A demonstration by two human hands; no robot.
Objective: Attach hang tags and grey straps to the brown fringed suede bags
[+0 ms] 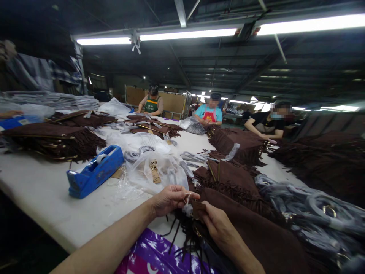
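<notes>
Over a dark brown fringed bag (242, 220), my left hand (168, 199) pinches a thin pale string between thumb and fingers. My right hand (218, 224) grips a brown card hang tag (197, 209) by its right edge, close to the left fingertips. The string loops near the tag, above a small wad of clear plastic (187, 210). Dark fringe (189, 232) hangs below the hands. Under it lies a shiny purple plastic sheet (159, 251). A clear plastic bag (142, 177) with more brown tags (154, 171) rests just beyond my left hand.
On the white table (37, 186) stands a blue tape dispenser (95, 171). Stacks of brown fringed bags (51, 140) lie left, ahead and right. Plastic-wrapped straps (310, 201) are heaped at right. Co-workers (152, 104) stand along the far side.
</notes>
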